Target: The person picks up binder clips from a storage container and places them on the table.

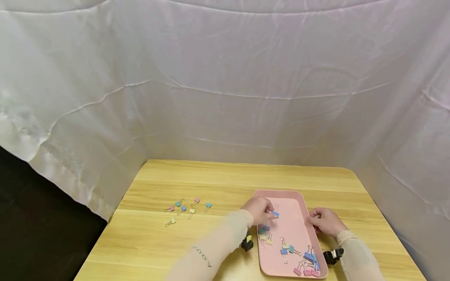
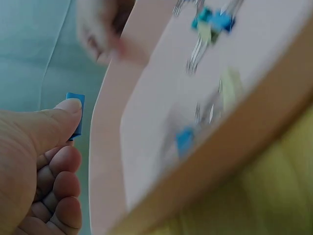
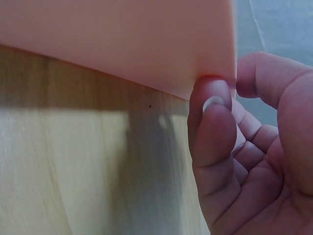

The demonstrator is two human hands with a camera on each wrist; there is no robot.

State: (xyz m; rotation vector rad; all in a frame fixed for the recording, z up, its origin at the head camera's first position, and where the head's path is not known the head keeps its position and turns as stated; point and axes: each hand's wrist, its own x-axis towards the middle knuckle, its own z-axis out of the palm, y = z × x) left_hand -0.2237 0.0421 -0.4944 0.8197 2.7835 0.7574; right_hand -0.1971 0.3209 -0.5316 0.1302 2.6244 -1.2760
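Blue clip (image 1: 276,215) was pinched in L hand (image 1: 259,210) w/ pink tray (image 1: 293,224) below it, R hand (image 1: 327,221) pinched tray's rim (image 1: 281,191)

the left forearm (image 1: 214,246) comes in from the bottom and slants up to the right, the right forearm (image 1: 358,253) up to the left, each in a pale sleeve (image 1: 230,230) reaching the wrist. the hands are apart, the left hand (image 1: 258,210) slightly farther forward, back turned up. its thumb (image 2: 56,117) is stretched out, the tip pressing in a pinch, while three fingers (image 2: 66,186) curl in a row below it. the right hand (image 1: 327,221) pinches as well, its thumb bent toward the curled fingers, the palm (image 3: 269,210) partly visible.
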